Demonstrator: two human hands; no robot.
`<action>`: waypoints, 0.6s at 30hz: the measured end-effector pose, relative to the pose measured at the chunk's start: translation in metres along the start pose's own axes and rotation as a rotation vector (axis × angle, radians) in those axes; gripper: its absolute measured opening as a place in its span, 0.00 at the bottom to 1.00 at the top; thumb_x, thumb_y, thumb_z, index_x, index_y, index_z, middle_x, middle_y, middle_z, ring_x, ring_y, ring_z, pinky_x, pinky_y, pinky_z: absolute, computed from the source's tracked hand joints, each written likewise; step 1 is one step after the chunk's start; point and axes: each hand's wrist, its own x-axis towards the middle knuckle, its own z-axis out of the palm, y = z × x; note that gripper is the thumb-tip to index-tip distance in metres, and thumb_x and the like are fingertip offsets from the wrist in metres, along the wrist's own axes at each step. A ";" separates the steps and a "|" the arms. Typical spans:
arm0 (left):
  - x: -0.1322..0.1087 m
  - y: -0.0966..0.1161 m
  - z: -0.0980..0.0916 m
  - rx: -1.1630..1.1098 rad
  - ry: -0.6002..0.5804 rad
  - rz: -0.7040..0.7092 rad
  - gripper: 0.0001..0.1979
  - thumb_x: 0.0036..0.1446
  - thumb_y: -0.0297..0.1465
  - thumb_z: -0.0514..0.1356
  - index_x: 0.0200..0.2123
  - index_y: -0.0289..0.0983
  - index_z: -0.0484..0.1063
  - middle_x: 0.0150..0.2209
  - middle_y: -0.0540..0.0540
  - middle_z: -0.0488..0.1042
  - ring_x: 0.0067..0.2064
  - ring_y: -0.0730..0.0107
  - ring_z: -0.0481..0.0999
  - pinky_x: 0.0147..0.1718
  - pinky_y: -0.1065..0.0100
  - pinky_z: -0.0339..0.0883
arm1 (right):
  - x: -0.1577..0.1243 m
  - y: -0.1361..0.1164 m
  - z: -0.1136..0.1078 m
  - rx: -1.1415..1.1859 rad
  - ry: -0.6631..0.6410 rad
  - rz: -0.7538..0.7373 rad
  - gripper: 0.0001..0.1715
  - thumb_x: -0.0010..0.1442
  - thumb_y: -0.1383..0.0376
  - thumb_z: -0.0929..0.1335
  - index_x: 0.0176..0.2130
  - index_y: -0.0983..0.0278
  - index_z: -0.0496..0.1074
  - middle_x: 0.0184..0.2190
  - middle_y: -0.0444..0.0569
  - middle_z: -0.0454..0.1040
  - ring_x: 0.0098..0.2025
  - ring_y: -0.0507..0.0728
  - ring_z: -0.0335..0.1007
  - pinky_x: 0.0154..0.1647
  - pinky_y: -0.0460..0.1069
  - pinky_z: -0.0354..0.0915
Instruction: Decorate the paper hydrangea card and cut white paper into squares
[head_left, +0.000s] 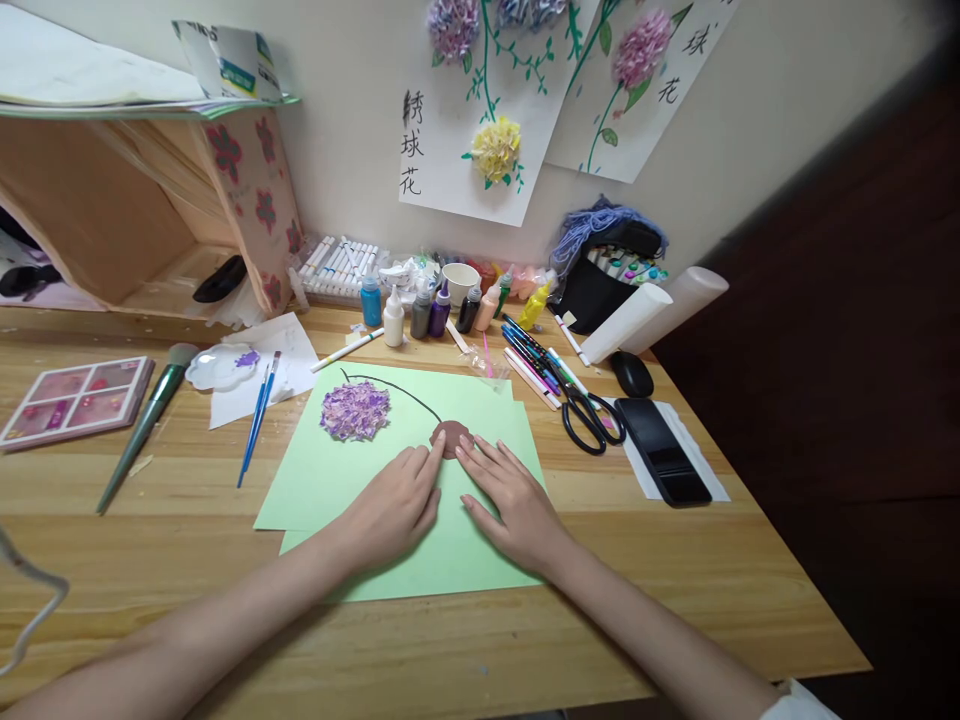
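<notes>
Two light green paper sheets [480, 530] lie on the wooden desk [187, 520]. On the upper sheet are a purple paper flower [355, 410], a thin dark curved stem line [397, 385] and a small brown paper piece [450, 437]. My left hand [394, 505] lies flat on the paper, fingers stretched out, its fingertips touching the brown piece's left edge. My right hand [510, 500] also lies flat with spread fingers, its fingertips at the piece's right edge. Neither hand grips anything.
Paint bottles [420, 310], a white cup [459, 280] and a marker set [341, 268] line the wall. Pens [536, 360], black scissors [589, 420], a mouse [632, 373] and a phone [664, 450] lie right. Left are brushes [255, 420], a palette [223, 366], a paint tray [71, 398].
</notes>
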 end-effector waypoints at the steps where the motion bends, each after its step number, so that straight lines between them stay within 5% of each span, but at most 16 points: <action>1: 0.000 0.000 0.000 -0.001 -0.001 -0.002 0.30 0.62 0.29 0.44 0.64 0.30 0.35 0.42 0.36 0.65 0.41 0.58 0.63 0.41 0.56 0.64 | -0.001 0.000 -0.001 -0.001 -0.010 0.000 0.32 0.63 0.62 0.59 0.64 0.62 0.47 0.63 0.50 0.53 0.65 0.59 0.43 0.63 0.62 0.47; 7: 0.001 0.001 -0.001 -0.020 -0.011 -0.014 0.30 0.62 0.29 0.44 0.64 0.29 0.36 0.41 0.37 0.66 0.40 0.59 0.64 0.41 0.56 0.64 | -0.005 0.000 0.002 0.013 0.092 0.122 0.39 0.63 0.59 0.59 0.65 0.66 0.36 0.64 0.55 0.49 0.66 0.60 0.37 0.63 0.62 0.49; 14: 0.001 -0.001 -0.003 -0.044 -0.005 -0.006 0.30 0.62 0.30 0.45 0.64 0.30 0.36 0.42 0.37 0.65 0.41 0.58 0.63 0.41 0.56 0.64 | -0.002 0.000 0.003 0.096 -0.040 0.210 0.43 0.61 0.54 0.61 0.65 0.63 0.35 0.66 0.52 0.44 0.67 0.60 0.32 0.63 0.60 0.50; 18: 0.002 -0.001 -0.004 -0.047 -0.023 -0.012 0.30 0.62 0.30 0.45 0.64 0.29 0.37 0.40 0.37 0.65 0.40 0.59 0.63 0.40 0.56 0.64 | 0.001 0.001 0.000 0.120 -0.023 0.210 0.42 0.60 0.54 0.62 0.65 0.59 0.38 0.64 0.50 0.48 0.66 0.60 0.36 0.63 0.60 0.50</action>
